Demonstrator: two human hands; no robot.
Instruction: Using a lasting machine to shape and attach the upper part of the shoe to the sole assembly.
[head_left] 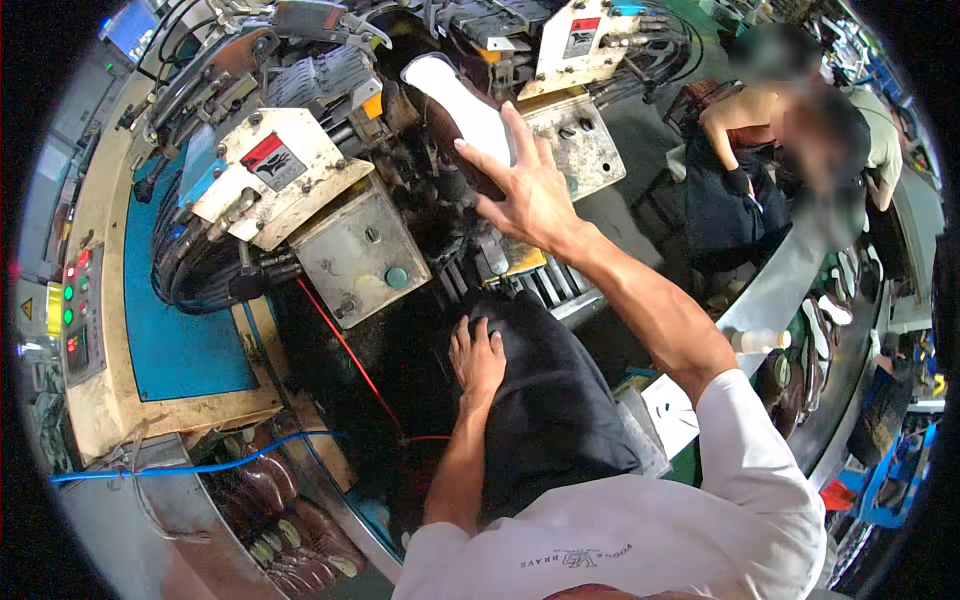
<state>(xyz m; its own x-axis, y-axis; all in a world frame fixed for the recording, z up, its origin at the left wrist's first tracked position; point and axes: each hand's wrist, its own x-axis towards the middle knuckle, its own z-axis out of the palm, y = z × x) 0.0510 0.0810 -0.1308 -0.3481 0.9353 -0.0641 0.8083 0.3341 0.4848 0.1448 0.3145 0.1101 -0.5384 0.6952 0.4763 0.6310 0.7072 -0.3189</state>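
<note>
White insole up, the dark shoe [462, 115] sits mounted sole-outward in the middle of the lasting machine [330, 200], ringed by metal clamp blocks and bundles of black hose. We see the right hand [527, 185] stretched out with fingers spread wide, fingertips resting against the shoe's white bottom and its dark side; it presses or steadies rather than grips, and closes round nothing. The left hand [477, 358] lies flat and relaxed on the person's own dark-trousered thigh [550, 400], holding nothing. The chief danger, as we judge it, is the pinch: the right fingers lie just beside the clamp plates [570, 135], and if those close while the hand is there they could be caught. A push off-centre might also tilt the shoe on its mount, so it seats crooked. The red cable [345, 345] runs near the left wrist and could snag. Another person [790, 130] works well apart at a conveyor [800, 280] to the right.
</note>
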